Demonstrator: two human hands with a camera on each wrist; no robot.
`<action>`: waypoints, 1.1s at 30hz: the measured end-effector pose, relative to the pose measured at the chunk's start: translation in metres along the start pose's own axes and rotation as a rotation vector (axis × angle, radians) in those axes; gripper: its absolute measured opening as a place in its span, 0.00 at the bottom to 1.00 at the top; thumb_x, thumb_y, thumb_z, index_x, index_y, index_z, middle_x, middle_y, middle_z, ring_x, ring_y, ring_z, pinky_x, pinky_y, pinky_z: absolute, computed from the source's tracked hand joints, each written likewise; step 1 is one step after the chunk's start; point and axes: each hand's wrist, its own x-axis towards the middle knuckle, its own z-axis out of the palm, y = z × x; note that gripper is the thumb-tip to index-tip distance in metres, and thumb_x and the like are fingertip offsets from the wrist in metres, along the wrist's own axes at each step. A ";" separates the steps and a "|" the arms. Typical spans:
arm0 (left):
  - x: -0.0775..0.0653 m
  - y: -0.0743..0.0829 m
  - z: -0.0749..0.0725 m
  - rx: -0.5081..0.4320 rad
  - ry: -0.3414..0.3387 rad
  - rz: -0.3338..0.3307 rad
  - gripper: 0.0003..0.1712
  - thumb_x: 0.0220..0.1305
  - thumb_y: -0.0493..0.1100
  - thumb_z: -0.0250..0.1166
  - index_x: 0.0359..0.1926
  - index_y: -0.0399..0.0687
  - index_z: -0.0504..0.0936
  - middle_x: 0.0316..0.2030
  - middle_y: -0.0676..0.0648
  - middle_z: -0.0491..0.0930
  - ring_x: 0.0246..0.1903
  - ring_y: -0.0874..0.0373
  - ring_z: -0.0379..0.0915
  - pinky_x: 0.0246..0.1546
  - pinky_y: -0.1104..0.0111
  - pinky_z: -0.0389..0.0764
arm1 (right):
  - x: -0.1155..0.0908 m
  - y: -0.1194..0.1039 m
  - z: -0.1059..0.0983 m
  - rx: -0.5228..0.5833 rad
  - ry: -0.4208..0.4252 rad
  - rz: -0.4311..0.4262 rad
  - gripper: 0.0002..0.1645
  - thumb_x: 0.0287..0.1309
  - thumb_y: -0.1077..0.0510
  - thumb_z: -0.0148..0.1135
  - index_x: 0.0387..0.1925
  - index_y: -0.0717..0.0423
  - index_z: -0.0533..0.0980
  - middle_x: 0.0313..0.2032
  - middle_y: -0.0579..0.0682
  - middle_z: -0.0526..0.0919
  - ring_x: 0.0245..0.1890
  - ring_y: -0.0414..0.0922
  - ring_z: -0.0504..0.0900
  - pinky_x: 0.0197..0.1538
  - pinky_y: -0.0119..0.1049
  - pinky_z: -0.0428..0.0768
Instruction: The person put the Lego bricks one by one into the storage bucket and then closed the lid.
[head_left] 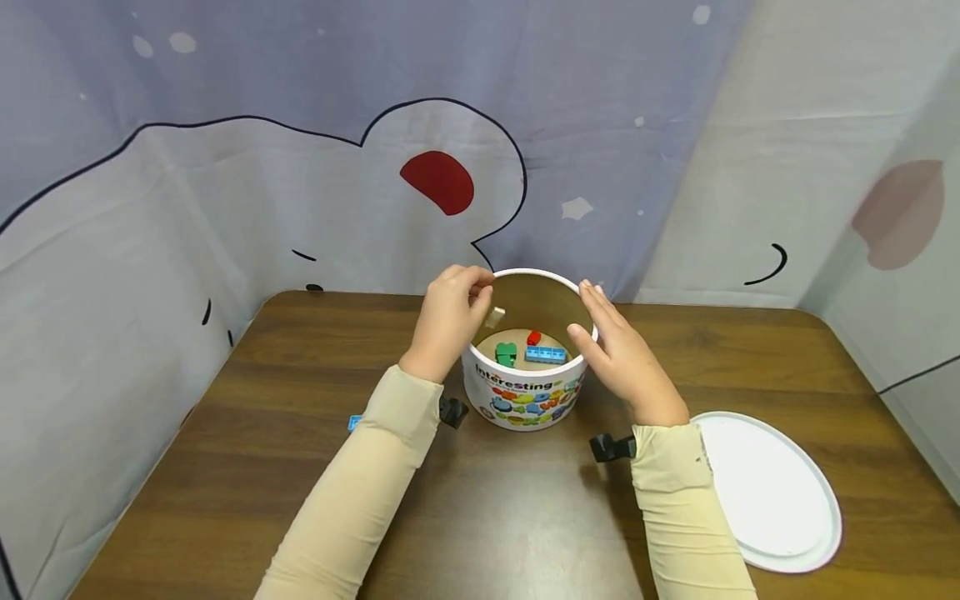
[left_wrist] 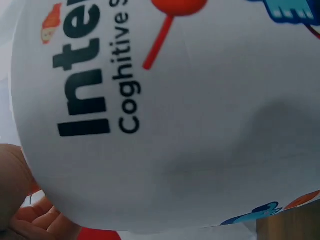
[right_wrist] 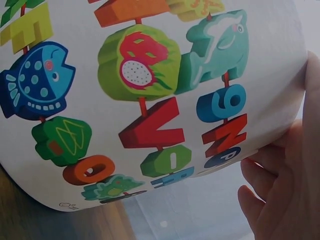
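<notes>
A white round tub [head_left: 525, 400] with colourful printing stands on the table. My left hand [head_left: 450, 321] is over its left rim, fingers bent. A small cream block [head_left: 495, 317] shows just below the thumb, inside the tub and apart from the fingertips. My right hand [head_left: 626, 358] rests against the right rim with fingers straight, thumb reaching over the edge. On the tub's bottom lie a green block [head_left: 506, 354], a blue brick [head_left: 545, 355] and a small red block [head_left: 534, 337]. Both wrist views show the tub's printed wall [left_wrist: 200, 125] close up.
A white round lid [head_left: 772, 492] lies on the table at the right, partly behind the right sleeve. A blue piece [head_left: 354, 422] peeks out beside the left sleeve. Printed cloth [head_left: 600, 125] hangs behind the wooden table [head_left: 487, 517].
</notes>
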 end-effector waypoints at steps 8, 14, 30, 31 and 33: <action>-0.009 0.002 -0.008 -0.055 0.039 0.010 0.10 0.70 0.35 0.60 0.46 0.38 0.86 0.38 0.43 0.82 0.38 0.53 0.79 0.41 0.65 0.82 | 0.000 0.000 0.000 0.011 -0.003 0.008 0.42 0.76 0.40 0.48 0.80 0.56 0.52 0.79 0.51 0.53 0.79 0.53 0.48 0.77 0.53 0.51; -0.024 -0.001 -0.022 -0.079 0.071 -0.010 0.10 0.70 0.36 0.60 0.46 0.39 0.86 0.38 0.44 0.83 0.37 0.53 0.78 0.40 0.64 0.81 | 0.001 -0.001 0.000 0.014 -0.006 0.008 0.41 0.76 0.40 0.48 0.80 0.55 0.52 0.79 0.51 0.52 0.79 0.54 0.48 0.77 0.53 0.50; -0.057 -0.058 -0.047 0.119 -0.287 -0.292 0.16 0.73 0.45 0.61 0.54 0.40 0.84 0.46 0.41 0.84 0.45 0.46 0.81 0.47 0.51 0.82 | 0.002 0.002 0.002 0.024 0.000 0.018 0.41 0.76 0.41 0.48 0.80 0.54 0.52 0.79 0.51 0.52 0.79 0.55 0.48 0.77 0.55 0.50; -0.059 -0.061 -0.049 0.139 -0.323 -0.309 0.16 0.73 0.45 0.61 0.54 0.40 0.83 0.47 0.40 0.84 0.45 0.45 0.81 0.47 0.50 0.82 | 0.002 0.003 0.002 0.026 0.001 0.017 0.41 0.76 0.41 0.48 0.80 0.54 0.52 0.79 0.51 0.52 0.79 0.55 0.48 0.77 0.55 0.51; -0.065 -0.066 -0.053 0.175 -0.384 -0.340 0.18 0.73 0.46 0.62 0.55 0.39 0.83 0.48 0.40 0.85 0.45 0.45 0.82 0.46 0.50 0.82 | 0.002 0.003 0.003 0.027 0.003 0.015 0.41 0.76 0.41 0.48 0.80 0.54 0.52 0.79 0.52 0.52 0.79 0.55 0.49 0.77 0.56 0.51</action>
